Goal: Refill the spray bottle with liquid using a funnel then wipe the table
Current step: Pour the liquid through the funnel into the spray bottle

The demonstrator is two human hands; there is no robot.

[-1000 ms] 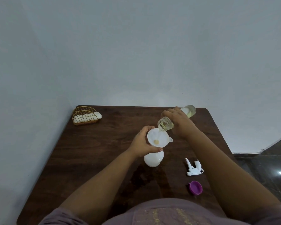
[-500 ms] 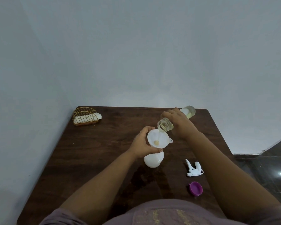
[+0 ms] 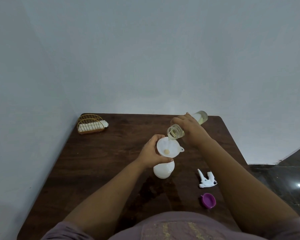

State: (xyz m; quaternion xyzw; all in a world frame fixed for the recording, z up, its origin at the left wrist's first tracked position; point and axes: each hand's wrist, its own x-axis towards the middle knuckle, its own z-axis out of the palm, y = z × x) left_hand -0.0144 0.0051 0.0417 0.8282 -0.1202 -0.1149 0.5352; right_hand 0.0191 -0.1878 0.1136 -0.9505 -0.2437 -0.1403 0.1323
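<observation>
While pale liquid runs from a tipped clear bottle, both hands are busy over a dark wooden table (image 3: pixel 97 170) pushed into a wall corner.

Far left, back corner: gold wire napkin holder (image 3: pixel 91 124) with white napkins inside, well apart from everything else.

Centre: left hand (image 3: pixel 151 154) wrapped around the neck area under the white funnel (image 3: pixel 168 147), fingers closed on it, thumb at the near side. Funnel sits upright in the mouth of the white spray bottle (image 3: pixel 163 170), which stands on the table; only its rounded lower body shows below the hand. Small yellowish pool at the funnel's drain hole. Funnel tab points right.

Just right and behind: right hand (image 3: pixel 189 129) clamped around the clear bottle (image 3: pixel 176 131), tilted with its open mouth down-left, lip right at the funnel's far rim. Bottle's base sticks out past the hand toward the back edge, some yellowish liquid inside it.

Wet-looking darker patch on the table in front of the spray bottle.

Right side, near the right forearm: white trigger sprayer head (image 3: pixel 207 179) lying on its side, detached. Nearer the person from it, purple cap (image 3: pixel 208 200) lying open side up.

Bottom edge: mauve clothing.
</observation>
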